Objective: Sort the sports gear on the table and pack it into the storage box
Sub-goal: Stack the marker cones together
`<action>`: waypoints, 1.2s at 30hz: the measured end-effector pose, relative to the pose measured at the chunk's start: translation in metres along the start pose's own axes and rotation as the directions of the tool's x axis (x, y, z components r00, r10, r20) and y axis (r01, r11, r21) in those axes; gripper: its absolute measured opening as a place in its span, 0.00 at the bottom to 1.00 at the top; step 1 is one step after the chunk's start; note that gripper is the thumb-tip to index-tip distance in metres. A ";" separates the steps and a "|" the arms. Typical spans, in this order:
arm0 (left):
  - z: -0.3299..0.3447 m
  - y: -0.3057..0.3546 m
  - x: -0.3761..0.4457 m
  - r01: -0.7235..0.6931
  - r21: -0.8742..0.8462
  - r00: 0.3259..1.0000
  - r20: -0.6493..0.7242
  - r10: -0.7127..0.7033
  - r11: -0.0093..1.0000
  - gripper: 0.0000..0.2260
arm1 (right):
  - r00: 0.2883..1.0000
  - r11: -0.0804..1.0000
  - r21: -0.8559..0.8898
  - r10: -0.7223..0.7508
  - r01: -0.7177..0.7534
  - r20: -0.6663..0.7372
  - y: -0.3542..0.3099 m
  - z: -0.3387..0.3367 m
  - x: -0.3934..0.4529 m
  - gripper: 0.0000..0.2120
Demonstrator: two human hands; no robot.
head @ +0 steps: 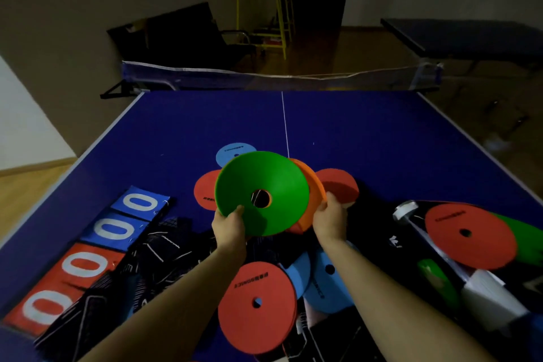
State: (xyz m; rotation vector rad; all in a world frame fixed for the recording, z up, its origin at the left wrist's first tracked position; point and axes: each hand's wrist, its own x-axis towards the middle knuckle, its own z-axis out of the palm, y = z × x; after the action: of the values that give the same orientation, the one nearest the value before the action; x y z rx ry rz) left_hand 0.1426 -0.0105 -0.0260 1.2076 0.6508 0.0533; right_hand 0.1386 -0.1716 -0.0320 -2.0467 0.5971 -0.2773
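Red disc (256, 307) lies flat nearest, unsorted. Above the table (367, 138), left hand (228, 226) pinches the green cone (261, 192) at its rim; right hand (330, 222) grips the orange cone (313, 191) behind, apparently nesting 2 cones. Storage box not visible.

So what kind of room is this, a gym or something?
Probably an indoor games or sports room. The gear lies on a blue table-tennis table with a net, a flip scoreboard sits on it, and a second folded table stands behind.
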 end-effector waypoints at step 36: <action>-0.043 0.006 -0.119 0.089 0.171 0.818 0.549 -0.170 0.981 0.21 | 0.922 0.610 0.756 0.387 -0.237 -0.023 0.011 -0.085 -0.169 0.08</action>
State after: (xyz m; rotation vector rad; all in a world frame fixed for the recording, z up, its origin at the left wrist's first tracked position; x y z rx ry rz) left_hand 0.0259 -0.0163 0.0228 1.2293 0.2118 -0.4605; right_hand -0.0448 -0.1518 0.0102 -1.0903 0.7879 -0.4237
